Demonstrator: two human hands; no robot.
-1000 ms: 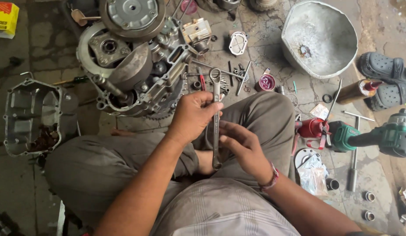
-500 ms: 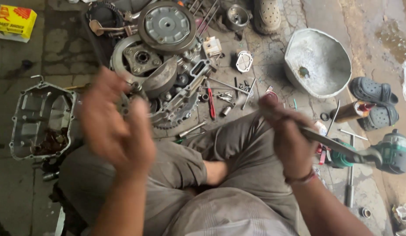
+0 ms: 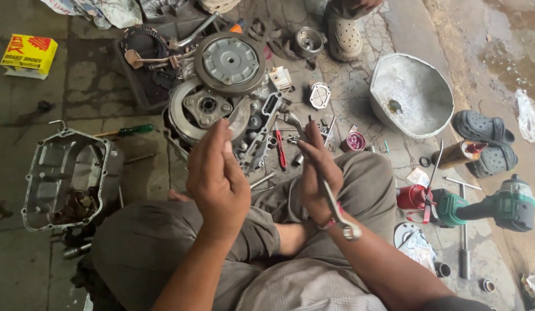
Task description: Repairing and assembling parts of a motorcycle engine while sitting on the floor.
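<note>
I sit cross-legged on a concrete floor in front of a dismantled engine (image 3: pixel 221 109). My right hand (image 3: pixel 317 173) grips a long steel combination wrench (image 3: pixel 331 196) by its middle; one end points up toward the engine, the ring end hangs down by my wrist. My left hand (image 3: pixel 217 175) is raised in front of the engine with fingers together and loosely curled, holding nothing that I can see. A round clutch plate (image 3: pixel 230 60) rests on top of the engine.
An engine cover (image 3: pixel 66 173) lies at the left, a yellow box (image 3: pixel 28 55) at far left. A metal basin (image 3: pixel 411 92), dark sandals (image 3: pixel 486 141), a green power drill (image 3: pixel 492 207), a red screwdriver (image 3: pixel 281 151) and loose bolts lie to the right. Another person's shoe (image 3: pixel 343 34) is at the top.
The wrench passed from both hands into the right hand alone. Both hands swung apart, then came back in front of the engine. The camera tilted up a little.
</note>
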